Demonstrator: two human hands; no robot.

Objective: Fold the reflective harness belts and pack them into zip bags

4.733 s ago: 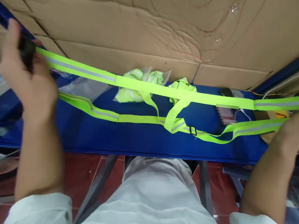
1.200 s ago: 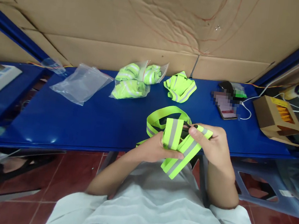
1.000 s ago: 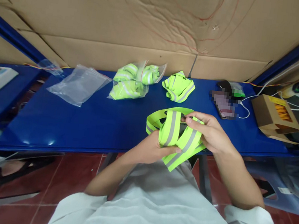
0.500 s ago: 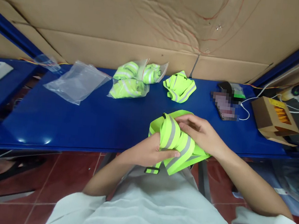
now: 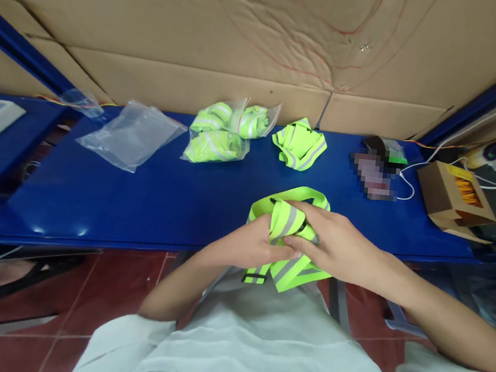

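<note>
A neon yellow strap bundle with grey reflective stripes sits at the near edge of the blue table. My left hand grips the bundle from below left, thumb pressed on its top. My right hand lies over the bundle from the right, fingers curled on it. A loose end with a black buckle hangs below my hands over my lap.
Farther back lie a folded strap bundle, bagged straps and empty clear bags. A phone with a cable and an open cardboard box are at the right. Cardboard walls the back.
The strap was stretched wide between both hands at first. It has since been folded into a compact bundle, and my right hand has come down over it in the last half second.
</note>
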